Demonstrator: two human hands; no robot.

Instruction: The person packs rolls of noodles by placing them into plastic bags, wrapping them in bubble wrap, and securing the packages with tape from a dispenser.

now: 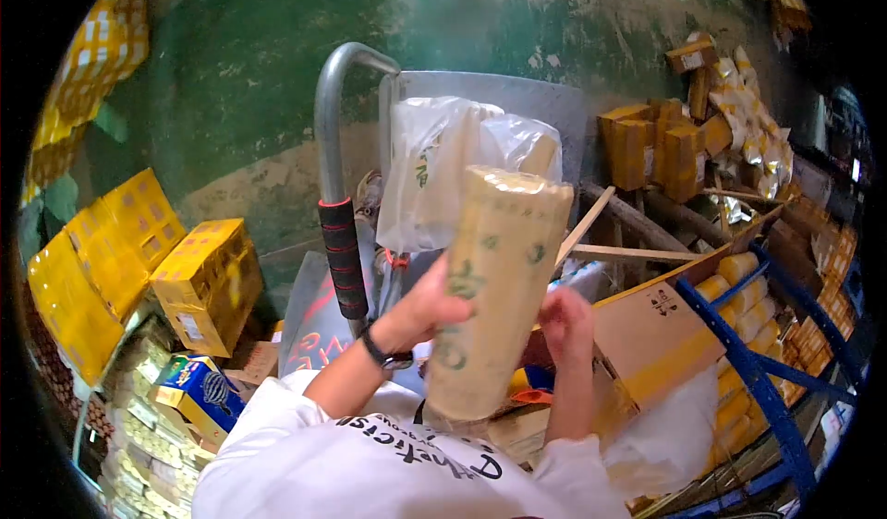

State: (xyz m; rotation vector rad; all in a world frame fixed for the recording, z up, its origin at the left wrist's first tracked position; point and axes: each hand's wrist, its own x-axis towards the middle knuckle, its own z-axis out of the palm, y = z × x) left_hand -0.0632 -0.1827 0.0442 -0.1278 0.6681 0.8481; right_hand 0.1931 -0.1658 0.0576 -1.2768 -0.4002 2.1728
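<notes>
A long tan package point(499, 288) with green print and a shiny clear plastic wrap stands tilted in front of my chest. Wrapped around its left side, my left hand point(430, 305) grips it, thumb on the printed face. My right hand point(566, 320) is by the package's right edge with its fingers curled. Whether those fingers touch the package or pinch something cannot be made out. Behind the package, a translucent white plastic bag point(430, 173) with green print rests against a grey metal panel point(545, 90).
A bent metal handle point(333, 113) with a black foam grip rises at left. Yellow-taped cartons point(208, 283) and a blue box point(199, 394) lie further left. Right are brown boxes point(647, 145), wooden strips point(637, 254), an open carton point(656, 334) and a blue metal frame point(748, 371).
</notes>
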